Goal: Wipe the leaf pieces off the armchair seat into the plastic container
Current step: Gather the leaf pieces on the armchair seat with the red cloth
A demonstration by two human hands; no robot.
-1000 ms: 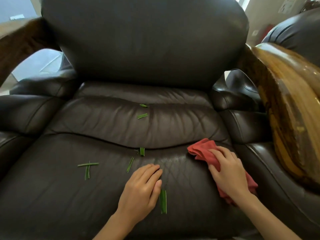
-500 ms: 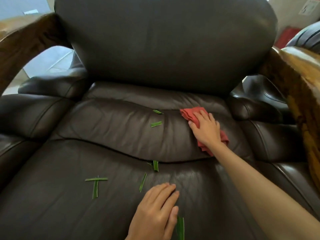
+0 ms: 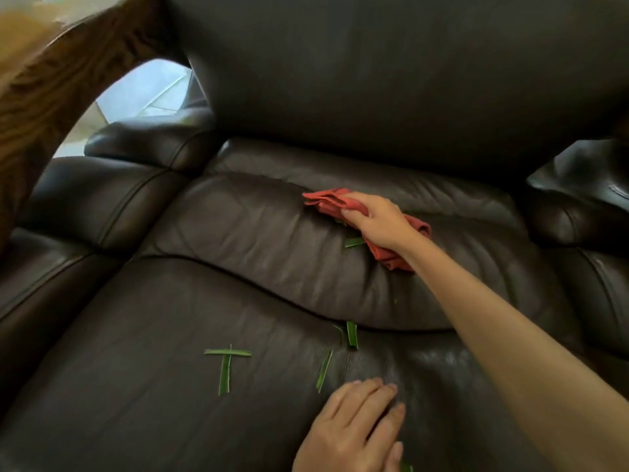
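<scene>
Leaf pieces [image 3: 227,366] dot seat [image 3: 143,386]; right hand [image 3: 377,219] grips red cloth [image 3: 326,201], left hand [image 3: 354,427] flat, fingers spread

Leaf pieces [image 3: 224,367] on armchair seat [image 3: 143,369]

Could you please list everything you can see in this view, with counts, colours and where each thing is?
Armchair: one, dark brown leather, fills the view.
Wooden armrest: one, brown, upper left.
Leaf pieces: at least seven visible, green; two crossed in a T on the front seat, a thin strip and a short piece by the seam, one beside the cloth, a sliver under its edge, one tip at the bottom edge.
Cloth: one, red, rear cushion.
Plastic container: none in view.
Right hand: pressing the cloth.
Left hand: flat on the front seat.
</scene>
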